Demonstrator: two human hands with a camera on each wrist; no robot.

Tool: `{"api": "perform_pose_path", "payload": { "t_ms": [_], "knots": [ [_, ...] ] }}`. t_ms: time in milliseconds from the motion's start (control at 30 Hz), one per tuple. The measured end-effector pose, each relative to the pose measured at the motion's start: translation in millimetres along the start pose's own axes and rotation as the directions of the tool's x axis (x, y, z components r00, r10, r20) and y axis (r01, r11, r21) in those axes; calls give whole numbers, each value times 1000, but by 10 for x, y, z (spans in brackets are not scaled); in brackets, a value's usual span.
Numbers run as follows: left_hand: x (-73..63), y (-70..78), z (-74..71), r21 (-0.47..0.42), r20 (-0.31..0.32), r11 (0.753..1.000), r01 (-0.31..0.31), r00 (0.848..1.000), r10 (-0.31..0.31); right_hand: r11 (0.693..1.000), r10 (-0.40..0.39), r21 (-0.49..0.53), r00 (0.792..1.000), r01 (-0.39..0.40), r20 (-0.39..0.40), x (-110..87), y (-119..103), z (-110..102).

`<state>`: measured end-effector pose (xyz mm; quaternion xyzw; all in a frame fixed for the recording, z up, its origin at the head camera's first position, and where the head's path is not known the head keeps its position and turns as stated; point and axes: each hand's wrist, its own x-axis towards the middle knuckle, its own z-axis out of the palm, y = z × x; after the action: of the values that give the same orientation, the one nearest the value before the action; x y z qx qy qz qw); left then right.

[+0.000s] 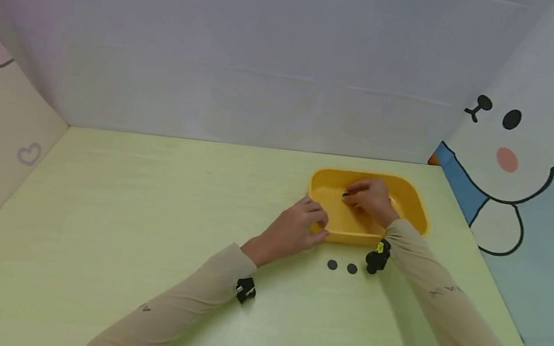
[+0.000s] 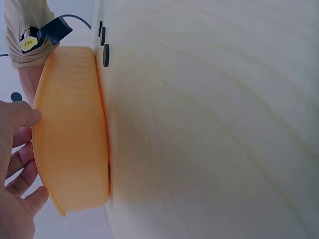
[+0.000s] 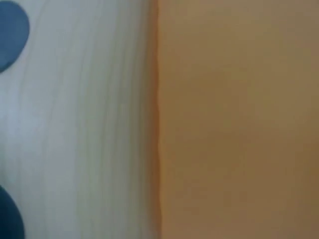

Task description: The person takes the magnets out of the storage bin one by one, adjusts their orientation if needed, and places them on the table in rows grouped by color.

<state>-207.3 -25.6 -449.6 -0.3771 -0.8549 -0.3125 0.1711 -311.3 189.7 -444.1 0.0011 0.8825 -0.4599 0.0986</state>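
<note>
A yellow tray (image 1: 354, 238) stands toward the table's back right. My left hand (image 1: 295, 229) holds its near left corner, and in the left wrist view the thumb (image 2: 27, 115) lies at the rim with the other fingers beside it. Inside the tray, my right hand (image 1: 369, 198) pinches a small black disc (image 1: 346, 196) between thumb and fingers. More flat black discs (image 1: 332, 264) lie on the table just in front of the tray; the left wrist view shows them in a row (image 2: 106, 55). The right wrist view holds tray wall (image 3: 239, 119) and two discs (image 3: 11, 35), without the hand.
The pale wooden table (image 1: 105, 229) meets a white wall (image 1: 275, 55) at the back. On the right is a panel with a cartoon face (image 1: 532, 144). Small black cameras (image 1: 245, 290) sit on both wrists, the right one close to the discs.
</note>
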Motion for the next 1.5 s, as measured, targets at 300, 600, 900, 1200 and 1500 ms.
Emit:
{"api": "perform_pose_path", "payload": {
  "t_ms": [300, 600, 900, 1200, 1500],
  "knots": [
    [-6, -18, -1, 1, -7, 1000, -7, 1000, 7, 991, -56, -124, 998, 59, 20, -10, -44, 45],
    [5, 10, -33, 6, -12, 1000, -18, 1000, 18, 975, -121, -178, 990, 132, 71, -44, -65, 27],
    [13, 33, -46, 19, -1, 1000, -12, 1000, 12, 956, -172, -228, 982, 186, 82, -37, -51, 41],
    [17, 33, -44, 19, -1, 1000, -12, 1000, 12, 951, -185, -231, 978, 203, 97, -54, -75, 59],
    [12, 17, -32, 17, 8, 1000, -2, 1000, 2, 951, -188, -223, 972, 215, 139, -72, -53, 44]
  ]
}}
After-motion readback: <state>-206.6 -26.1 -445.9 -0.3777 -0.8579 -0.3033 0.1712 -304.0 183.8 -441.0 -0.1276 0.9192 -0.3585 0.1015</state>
